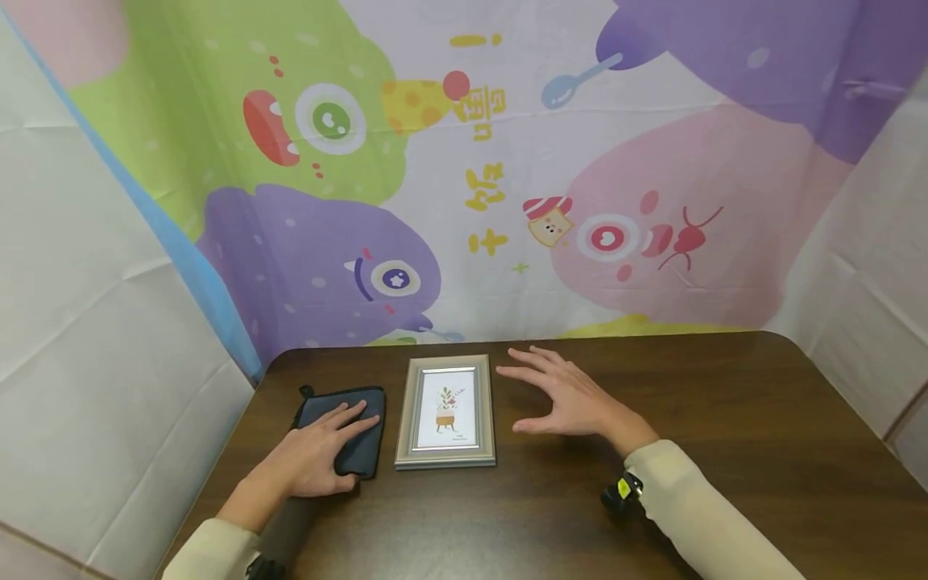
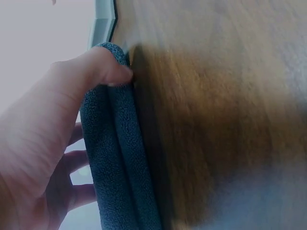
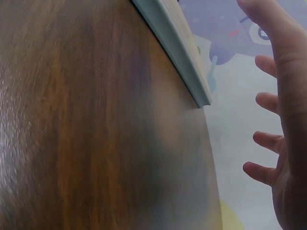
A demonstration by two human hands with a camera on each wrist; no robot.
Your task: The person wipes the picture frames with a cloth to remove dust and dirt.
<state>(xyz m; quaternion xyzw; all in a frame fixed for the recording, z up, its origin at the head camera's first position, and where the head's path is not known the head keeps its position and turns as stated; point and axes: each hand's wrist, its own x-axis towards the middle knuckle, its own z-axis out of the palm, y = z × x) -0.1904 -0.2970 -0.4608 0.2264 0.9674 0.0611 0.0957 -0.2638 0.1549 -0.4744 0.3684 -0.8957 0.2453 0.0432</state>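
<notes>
A dark blue-grey zip pouch lies flat at the left of the table. My left hand rests on it, fingers spread and fairly straight across its top. In the left wrist view, the thumb touches the side edge of the pouch. Right of the pouch lies a silver-beige picture frame with a plant print in it. My right hand hovers just right of the frame, fingers spread, holding nothing. In the right wrist view, a gap separates that hand from the frame.
Under everything is a dark brown wooden table with rounded far corners. A cartoon-printed cloth hangs behind its far edge, and pale cloth hangs along the left side. A small black loop sticks out at the pouch's far left corner.
</notes>
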